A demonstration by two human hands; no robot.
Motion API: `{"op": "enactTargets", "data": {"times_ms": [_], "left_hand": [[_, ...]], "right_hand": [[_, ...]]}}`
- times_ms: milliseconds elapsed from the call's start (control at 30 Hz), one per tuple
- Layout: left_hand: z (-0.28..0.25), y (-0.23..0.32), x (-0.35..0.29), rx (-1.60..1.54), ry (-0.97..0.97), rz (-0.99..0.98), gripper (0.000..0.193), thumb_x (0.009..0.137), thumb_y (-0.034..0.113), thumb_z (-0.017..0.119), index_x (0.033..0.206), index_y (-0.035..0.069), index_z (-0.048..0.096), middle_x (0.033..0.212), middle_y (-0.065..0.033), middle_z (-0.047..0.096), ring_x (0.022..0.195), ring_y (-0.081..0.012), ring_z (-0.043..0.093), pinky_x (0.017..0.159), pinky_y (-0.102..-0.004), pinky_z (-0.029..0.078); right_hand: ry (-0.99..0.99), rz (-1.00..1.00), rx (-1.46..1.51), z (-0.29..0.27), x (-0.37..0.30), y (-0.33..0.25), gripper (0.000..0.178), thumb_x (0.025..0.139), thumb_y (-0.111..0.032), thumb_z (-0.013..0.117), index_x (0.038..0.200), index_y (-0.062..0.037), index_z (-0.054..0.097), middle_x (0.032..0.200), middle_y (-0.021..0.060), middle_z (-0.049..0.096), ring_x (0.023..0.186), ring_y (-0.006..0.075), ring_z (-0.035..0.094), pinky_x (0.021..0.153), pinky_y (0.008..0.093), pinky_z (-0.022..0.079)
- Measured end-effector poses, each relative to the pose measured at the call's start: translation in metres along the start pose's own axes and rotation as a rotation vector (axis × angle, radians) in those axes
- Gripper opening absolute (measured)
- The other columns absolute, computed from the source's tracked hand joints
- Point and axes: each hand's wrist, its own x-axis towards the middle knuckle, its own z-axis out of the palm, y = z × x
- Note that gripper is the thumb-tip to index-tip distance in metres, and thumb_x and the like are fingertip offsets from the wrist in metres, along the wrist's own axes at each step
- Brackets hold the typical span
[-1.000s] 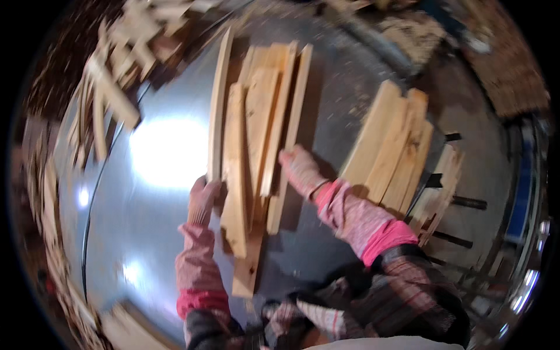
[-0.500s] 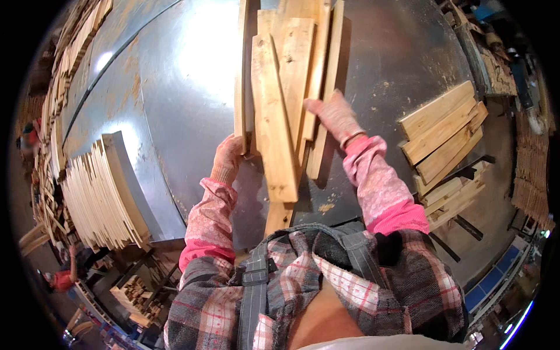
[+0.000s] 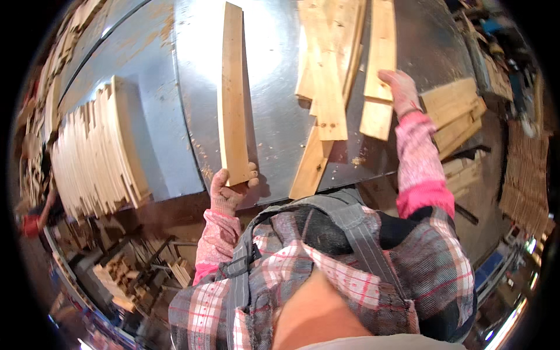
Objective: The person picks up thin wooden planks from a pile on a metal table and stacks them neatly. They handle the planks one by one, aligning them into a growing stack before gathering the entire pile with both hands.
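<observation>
In my left hand [image 3: 228, 188], which wears a knitted glove, is the near end of a long pale wooden board [image 3: 233, 93]. Its thumb lies on one edge and its fingers curl round the other. My gloved right hand [image 3: 401, 92] grips the right edge of a second board [image 3: 382, 49], thumb on top. Another board [image 3: 376, 119] shows just below that one, its lower end toward me. Between my hands lies a loose, overlapping pile of boards [image 3: 328, 87], and one darker knotty board [image 3: 311, 169] sticks out toward me from beneath it.
All this is on a grey metal tabletop [image 3: 271, 125] with wood crumbs. A tight row of boards [image 3: 96, 151] stands at the left. More boards [image 3: 452, 111] are stacked beyond the table's right side. Wood offcuts [image 3: 119, 280] sit low at the left, below the table edge.
The left board has turned from its narrow edge to show its broad face, apart from the pile. My right hand has moved right and taken hold of a board, now away from the pile.
</observation>
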Motion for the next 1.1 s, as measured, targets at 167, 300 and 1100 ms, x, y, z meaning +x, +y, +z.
{"op": "enactTargets", "data": {"times_ms": [167, 300, 1100], "left_hand": [[-0.01, -0.011, -0.017, -0.266, 0.001, -0.009, 0.067, 0.094, 0.038, 0.057, 0.142, -0.008, 0.049, 0.132, -0.0287, 0.06, 0.113, -0.0432, 0.063, 0.096, -0.0548, 0.054], [0.013, -0.005, -0.032, -0.041, 0.159, 0.07, 0.062, 0.094, 0.032, 0.058, 0.143, -0.006, 0.049, 0.13, -0.0254, 0.062, 0.114, -0.0387, 0.064, 0.096, -0.0512, 0.055], [0.075, 0.124, 0.118, 1.493, 0.582, 0.117, 0.097, 0.071, 0.032, 0.088, 0.146, -0.008, 0.041, 0.143, -0.0293, 0.053, 0.131, -0.0445, 0.055, 0.111, -0.0428, 0.046]], "right_hand": [[-0.166, -0.04, 0.239, 0.033, -0.05, -0.039, 0.034, 0.088, -0.018, 0.072, 0.113, 0.0053, 0.072, 0.097, 0.0085, 0.072, 0.087, 0.0165, 0.067, 0.077, 0.031, 0.054], [-0.364, 0.015, 0.199, 0.102, -0.086, -0.074, 0.027, 0.086, -0.016, 0.069, 0.107, 0.0001, 0.071, 0.093, 0.0134, 0.072, 0.086, 0.0213, 0.071, 0.077, 0.0354, 0.058], [-0.195, 0.286, -0.685, 0.168, -0.159, -0.075, 0.085, 0.078, -0.031, 0.081, 0.15, -0.002, 0.047, 0.152, 0.0239, 0.049, 0.139, 0.0348, 0.051, 0.117, 0.0396, 0.042]]}}
